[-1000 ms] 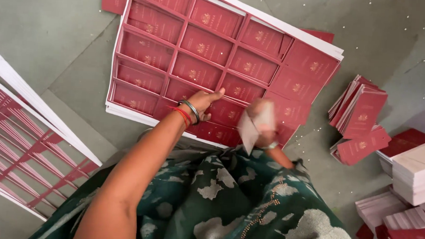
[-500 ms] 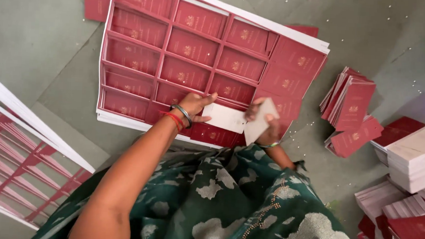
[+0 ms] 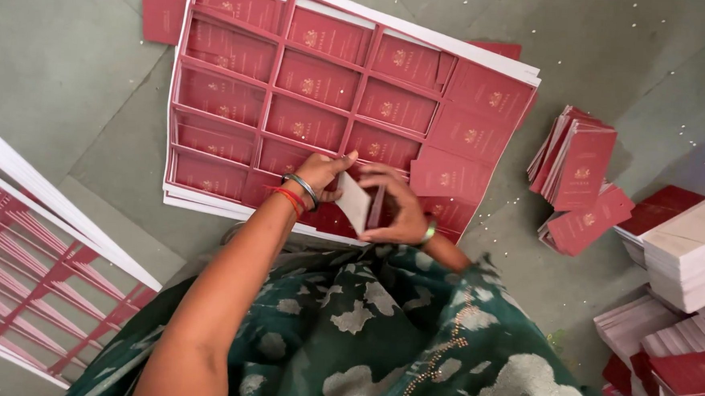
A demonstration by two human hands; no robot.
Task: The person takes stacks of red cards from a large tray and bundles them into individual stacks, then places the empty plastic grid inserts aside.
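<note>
Head view: the left hand [image 3: 319, 174] and the right hand [image 3: 396, 212] meet over the near edge of a stack of red printed sheets [image 3: 237, 95] lying on the grey floor [image 3: 70, 63]. The right hand is closed around a small bundle of punched-out cards [image 3: 360, 202], fingers curled over the top, the pale back of the front card facing the camera. The left hand lies just beside that bundle, thumb and fingertips pressed to its left face and to the sheet beneath; whether it pinches a card of its own cannot be told. The bundle sits between the 2 hands, tilted on edge, touching both. The left wrist carries red and metal bangles [image 3: 296, 193]. Well to the right of the hands lie 2 loose heaps of red cards [image 3: 579, 166]; further right stand piles of finished stock [image 3: 691, 256] with white edges. Well to the left lies a second stack of sheets [image 3: 28, 245].
</note>
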